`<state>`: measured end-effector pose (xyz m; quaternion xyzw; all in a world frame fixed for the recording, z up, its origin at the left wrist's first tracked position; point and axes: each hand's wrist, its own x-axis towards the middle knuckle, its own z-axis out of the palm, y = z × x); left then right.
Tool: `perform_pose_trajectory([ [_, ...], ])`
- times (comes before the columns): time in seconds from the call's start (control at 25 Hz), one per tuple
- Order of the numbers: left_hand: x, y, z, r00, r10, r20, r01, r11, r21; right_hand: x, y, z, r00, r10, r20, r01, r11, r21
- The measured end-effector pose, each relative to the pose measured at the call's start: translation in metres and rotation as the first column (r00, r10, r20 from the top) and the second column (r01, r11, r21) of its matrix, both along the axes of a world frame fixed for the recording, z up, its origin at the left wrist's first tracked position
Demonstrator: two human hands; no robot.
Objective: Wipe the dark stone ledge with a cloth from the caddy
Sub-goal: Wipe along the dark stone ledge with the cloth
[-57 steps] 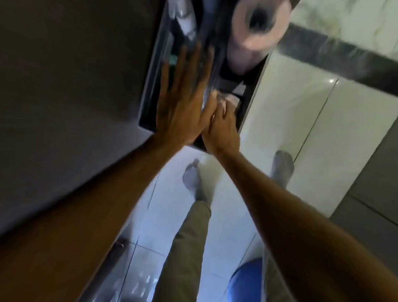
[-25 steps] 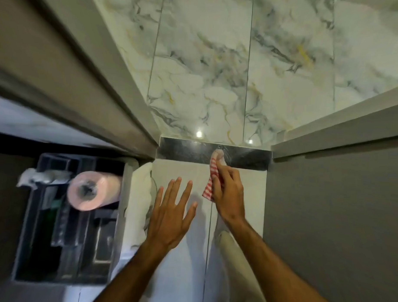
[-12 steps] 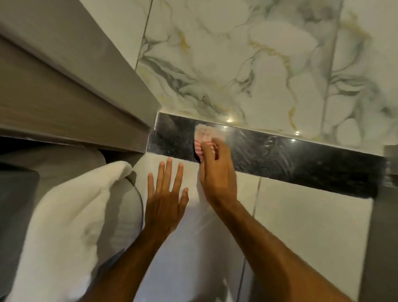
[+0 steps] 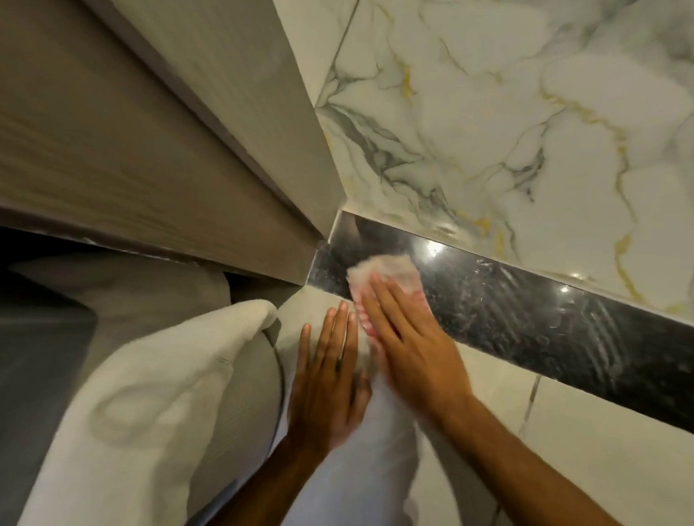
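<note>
The dark stone ledge (image 4: 551, 329) runs as a glossy black band from the left corner down to the right, under the marble wall. A red-and-white checked cloth (image 4: 384, 274) lies flat on its left end. My right hand (image 4: 409, 343) presses on the cloth with fingers stretched out, covering the cloth's lower part. My left hand (image 4: 329, 384) rests flat and open on the pale tile just below the ledge, beside the right hand. The caddy is out of view.
A white folded towel (image 4: 143, 405) hangs at the lower left beside my left arm. A grey wooden panel (image 4: 145, 137) closes the left side and meets the ledge at the corner. White marble tiles (image 4: 519, 131) rise behind the ledge.
The view has come closer to the ledge. My right hand with the cloth has spread flatter on the ledge's left end. My left hand stays on the tile below.
</note>
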<state>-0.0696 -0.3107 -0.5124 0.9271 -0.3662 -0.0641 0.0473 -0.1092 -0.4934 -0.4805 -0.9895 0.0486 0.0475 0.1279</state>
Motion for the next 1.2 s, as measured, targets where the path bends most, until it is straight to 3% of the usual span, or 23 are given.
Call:
perform_pose_trajectory([
  [0.08, -0.001, 0.002, 0.001, 1.0, 0.014, -0.012, -0.015, 0.999, -0.03, -0.008, -0.033, -0.002, 0.997, -0.078, -0.015, 0.077, 0.995, -0.069],
  [0.2, 0.0, 0.003, -0.009, 0.998, 0.053, 0.017, -0.052, 0.998, -0.042, 0.068, -0.031, -0.005, 0.934, -0.356, -0.036, 0.356, 0.934, 0.011],
  [0.32, -0.001, 0.005, -0.008, 0.995, 0.093, 0.043, -0.093, 0.996, -0.008, 0.066, 0.011, -0.012, 0.986, -0.158, -0.045, 0.16, 0.985, 0.062],
  [0.44, -0.002, 0.002, 0.0, 0.997, 0.048, 0.054, -0.05, 0.998, 0.04, -0.037, 0.016, -0.005, 0.999, -0.044, -0.021, 0.045, 0.996, 0.071],
  [0.52, -0.002, 0.001, 0.001, 0.997, 0.072, 0.034, -0.073, 0.997, 0.032, -0.043, 0.001, -0.01, 0.989, -0.148, -0.028, 0.15, 0.987, 0.059],
  [0.6, 0.0, 0.003, -0.002, 0.996, 0.09, 0.016, -0.09, 0.996, -0.009, 0.02, -0.004, -0.011, 0.947, -0.323, 0.008, 0.322, 0.946, 0.045],
  [0.68, 0.001, 0.002, -0.005, 0.996, 0.092, 0.02, -0.091, 0.995, -0.041, 0.068, 0.006, -0.009, 0.947, -0.32, -0.023, 0.32, 0.945, 0.064],
  [0.76, 0.0, 0.002, 0.0, 0.998, 0.063, 0.03, -0.062, 0.997, -0.047, 0.04, 0.024, -0.014, 0.98, -0.198, -0.004, 0.198, 0.978, 0.068],
  [0.84, -0.001, 0.004, 0.005, 0.999, 0.026, 0.031, -0.024, 0.998, -0.062, -0.048, 0.037, -0.005, 0.973, -0.232, -0.001, 0.231, 0.971, 0.056],
  [0.92, -0.001, 0.002, 0.006, 0.999, 0.033, -0.011, -0.034, 0.995, -0.09, -0.095, 0.021, -0.002, 0.903, -0.429, -0.009, 0.429, 0.902, 0.039],
  [1.04, 0.0, 0.002, 0.002, 0.999, 0.047, -0.013, -0.047, 0.997, -0.058, -0.021, -0.021, -0.003, 0.753, -0.658, 0.015, 0.657, 0.753, 0.035],
  [1.12, -0.001, 0.004, -0.003, 0.999, 0.045, 0.014, -0.045, 0.999, -0.027, 0.023, -0.029, -0.007, 0.833, -0.553, 0.019, 0.551, 0.833, 0.056],
  [1.2, -0.005, 0.001, 0.0, 0.997, 0.07, 0.015, -0.07, 0.997, -0.026, 0.002, -0.015, -0.014, 0.894, -0.446, 0.051, 0.443, 0.894, 0.06],
])
